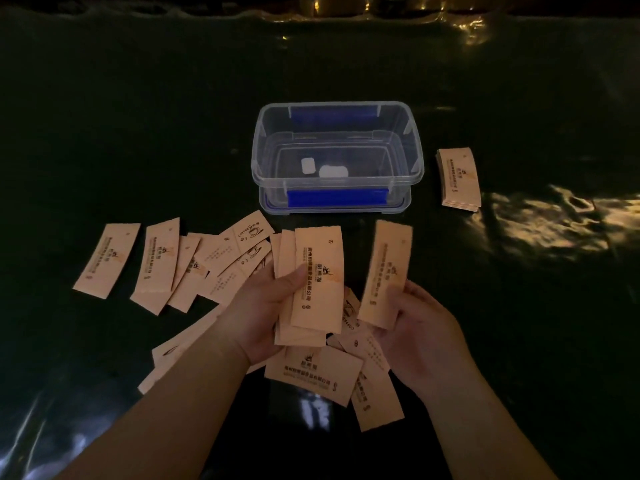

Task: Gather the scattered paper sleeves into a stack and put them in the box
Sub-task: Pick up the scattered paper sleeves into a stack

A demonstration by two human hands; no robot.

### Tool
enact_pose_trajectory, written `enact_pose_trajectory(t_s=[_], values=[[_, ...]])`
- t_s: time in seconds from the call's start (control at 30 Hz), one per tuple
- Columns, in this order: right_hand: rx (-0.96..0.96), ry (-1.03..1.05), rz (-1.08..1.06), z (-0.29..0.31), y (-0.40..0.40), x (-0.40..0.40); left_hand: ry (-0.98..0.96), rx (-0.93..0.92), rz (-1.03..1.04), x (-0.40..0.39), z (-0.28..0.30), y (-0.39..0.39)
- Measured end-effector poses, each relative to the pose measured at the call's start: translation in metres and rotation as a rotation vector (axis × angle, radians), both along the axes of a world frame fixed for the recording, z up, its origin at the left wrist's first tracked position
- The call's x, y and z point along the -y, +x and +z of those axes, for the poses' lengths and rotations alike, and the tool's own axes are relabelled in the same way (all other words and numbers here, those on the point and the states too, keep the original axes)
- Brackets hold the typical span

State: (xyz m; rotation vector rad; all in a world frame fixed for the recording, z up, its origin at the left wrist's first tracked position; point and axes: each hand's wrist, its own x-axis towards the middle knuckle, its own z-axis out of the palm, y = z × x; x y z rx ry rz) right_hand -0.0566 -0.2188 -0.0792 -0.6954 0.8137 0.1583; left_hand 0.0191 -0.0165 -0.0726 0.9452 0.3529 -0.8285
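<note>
My left hand (266, 306) grips a small stack of tan paper sleeves (317, 282), held upright above the table. To its right, my right hand (420, 334) holds a single paper sleeve (386, 275) by its lower edge. Several more loose sleeves (166, 265) lie scattered on the dark table to the left, and others (318, 374) lie under my hands. A clear plastic box (337, 183) with blue latches stands open beyond my hands; only two small white labels show inside. A neat stack of sleeves (459, 178) lies to the right of the box.
The table (138, 133) is covered with a dark glossy sheet that shows bright reflections at the right and lower left. The box sits on its own lid. The scene is dim.
</note>
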Motion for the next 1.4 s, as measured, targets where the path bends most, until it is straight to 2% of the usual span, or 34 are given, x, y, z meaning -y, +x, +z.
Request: enact_pose_trajectory(t_s=[0.03, 0.1, 0.2, 0.27, 0.3, 0.37, 0.43, 0.53, 0.7, 0.77, 0.9, 0.97, 1.07, 1.17, 1.3, 1.4], values=[[0.056, 0.085, -0.009, 0.002, 0.0, 0.0, 0.022, 0.02, -0.013, 0.0, -0.001, 0.0], [0.112, 0.077, 0.097, 0.006, 0.001, -0.004, 0.073, 0.06, -0.04, 0.002, -0.001, -0.001], [0.034, -0.26, 0.325, 0.01, 0.004, -0.017, 0.165, 0.117, -0.07, 0.008, -0.002, -0.001], [-0.055, -0.457, 0.331, 0.008, 0.008, -0.022, 0.201, 0.099, -0.052, 0.009, -0.003, 0.0], [-0.086, -0.493, 0.277, 0.007, 0.009, -0.022, 0.189, 0.034, -0.022, 0.008, -0.003, 0.001], [-0.116, -0.47, 0.148, 0.005, 0.01, -0.018, 0.121, -0.105, 0.043, 0.005, -0.002, 0.003], [-0.117, -0.422, 0.067, 0.004, 0.008, -0.01, 0.065, -0.137, 0.075, 0.002, -0.003, 0.004], [-0.092, -0.27, 0.034, 0.003, 0.005, 0.0, 0.061, -0.099, 0.09, -0.001, -0.002, 0.004], [0.043, -0.069, 0.143, 0.004, 0.006, 0.01, 0.134, 0.029, -0.029, -0.001, -0.002, 0.0], [0.029, -0.083, 0.197, 0.005, 0.01, 0.01, 0.139, 0.055, -0.077, -0.001, -0.001, -0.001], [0.004, -0.26, 0.344, 0.009, 0.019, 0.007, 0.247, 0.102, -0.154, 0.001, -0.001, -0.001], [-0.017, -0.389, 0.356, 0.01, 0.021, 0.006, 0.257, 0.023, -0.089, 0.003, -0.003, 0.001], [-0.065, -0.39, 0.207, 0.01, 0.018, 0.008, 0.127, -0.201, 0.075, 0.002, -0.002, 0.003], [-0.086, -0.283, 0.036, 0.011, 0.013, 0.01, 0.047, -0.155, 0.132, 0.002, -0.008, 0.002], [-0.108, -0.174, -0.081, 0.011, 0.007, 0.01, -0.012, -0.1, 0.141, 0.004, -0.012, 0.004], [-0.182, -0.081, -0.158, 0.01, 0.008, 0.001, 0.019, -0.012, 0.086, 0.007, -0.009, -0.004]])
